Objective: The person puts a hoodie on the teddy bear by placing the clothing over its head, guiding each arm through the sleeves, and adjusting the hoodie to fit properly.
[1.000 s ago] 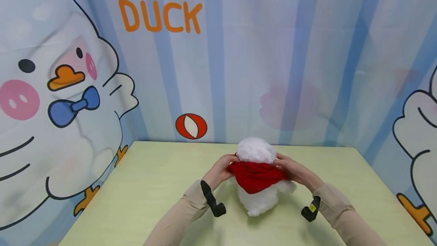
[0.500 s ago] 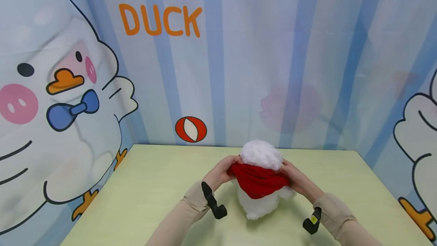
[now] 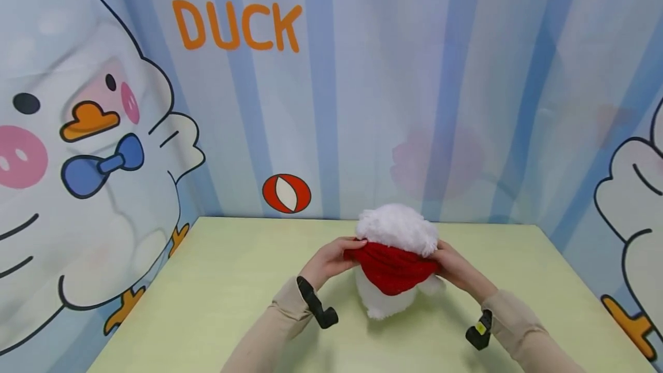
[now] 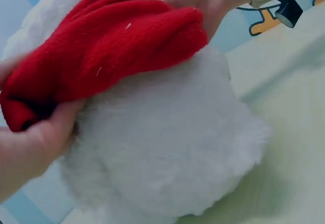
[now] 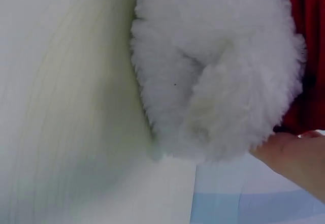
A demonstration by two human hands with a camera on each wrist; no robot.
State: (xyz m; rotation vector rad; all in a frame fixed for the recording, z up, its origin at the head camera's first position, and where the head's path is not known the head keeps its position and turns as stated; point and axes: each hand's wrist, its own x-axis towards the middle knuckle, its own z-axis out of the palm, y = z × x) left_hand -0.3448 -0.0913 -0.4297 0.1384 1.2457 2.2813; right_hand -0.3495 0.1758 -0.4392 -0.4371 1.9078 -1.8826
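Fingers [image 3: 352, 243] of left hand [image 3: 330, 259] and right hand [image 3: 461, 267] pinch opposite ends of red fleece cloth [image 3: 393, 269] across white plush toy [image 3: 385, 301], both at lower center-right of head view.

In the head view, the right hand [image 3: 461, 269] has the ends of its fingers hidden behind the red cloth [image 3: 396, 272] and white plush toy [image 3: 396, 229]. The left hand [image 4: 38, 145] is cut by the left edge of its wrist view, where the toy looks blurred. Both sleeves [image 3: 269, 327] and the printed duck [image 3: 103, 217] run out of the head view.
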